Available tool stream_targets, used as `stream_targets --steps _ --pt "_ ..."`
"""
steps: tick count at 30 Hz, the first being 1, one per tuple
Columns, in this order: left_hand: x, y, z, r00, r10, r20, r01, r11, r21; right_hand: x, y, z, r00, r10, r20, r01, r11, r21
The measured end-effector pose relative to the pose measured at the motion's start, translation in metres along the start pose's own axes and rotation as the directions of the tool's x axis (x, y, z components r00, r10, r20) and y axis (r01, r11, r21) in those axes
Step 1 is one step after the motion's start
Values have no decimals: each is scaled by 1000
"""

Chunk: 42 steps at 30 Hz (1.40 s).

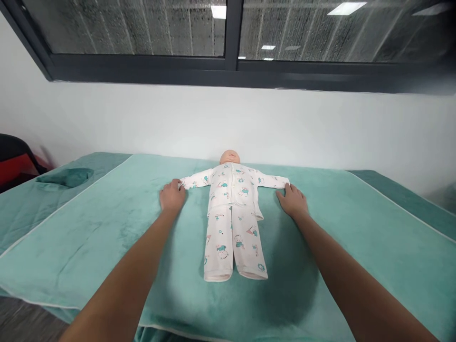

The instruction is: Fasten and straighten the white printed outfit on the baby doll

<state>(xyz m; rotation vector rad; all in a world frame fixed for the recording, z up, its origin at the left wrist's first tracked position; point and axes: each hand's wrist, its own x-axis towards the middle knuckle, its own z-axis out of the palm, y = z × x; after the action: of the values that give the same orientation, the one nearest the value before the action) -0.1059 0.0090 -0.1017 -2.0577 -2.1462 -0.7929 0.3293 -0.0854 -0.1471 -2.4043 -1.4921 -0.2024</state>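
Observation:
A baby doll [230, 156] lies on its back with its head toward the wall, dressed in a white pajama top [233, 186] with a teal print. Matching pajama pants [233, 242] stretch toward me, both leg openings flat on the cover. The sleeves are spread out to the sides. My left hand [172, 195] is closed at the left cuff, fingertips pinching its edge. At the right cuff, my right hand [294, 199] has its curled fingers on the fabric. The doll's own hands and feet are not visible.
A teal plush cover [107, 237] with pale piping is spread over the bed. Darker teal bedding [67, 178] with a fold shows at the left. A red and black object [17, 164] stands at the far left. Behind is a white wall below a dark-framed window [231, 71].

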Motion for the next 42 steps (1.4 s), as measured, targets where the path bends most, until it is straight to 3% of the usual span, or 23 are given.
stream_targets --steps 13,20,25,31,33,36,38,42 --pt "1 -3 3 997 -54 -53 55 998 18 1 0 3 1000 3 -21 -3 1000 -18" --pt "-1 -2 11 974 221 -56 -220 975 22 -1 0 3 999 -15 -37 14 1000 -20" --pt "4 -5 19 983 178 43 -177 984 -13 1 -1 4 1000 16 4 -16 1000 -12" --pt "7 -5 19 988 140 58 -140 990 -7 0 -3 3 1000 25 -13 -25 1000 -4" --pt "7 -4 20 989 132 58 -132 991 -3 -1 -5 0 998 -23 -64 22 1000 -14" --pt "7 -5 21 989 137 56 -138 990 6 -1 -9 -4 971 -199 -132 195 980 -47" --pt "7 -5 22 987 156 50 -157 987 18 2 -12 -7 943 -304 -139 297 952 -69" --pt "6 -5 23 979 198 49 -201 978 49 14 -15 -6 912 -397 -106 390 917 -85"
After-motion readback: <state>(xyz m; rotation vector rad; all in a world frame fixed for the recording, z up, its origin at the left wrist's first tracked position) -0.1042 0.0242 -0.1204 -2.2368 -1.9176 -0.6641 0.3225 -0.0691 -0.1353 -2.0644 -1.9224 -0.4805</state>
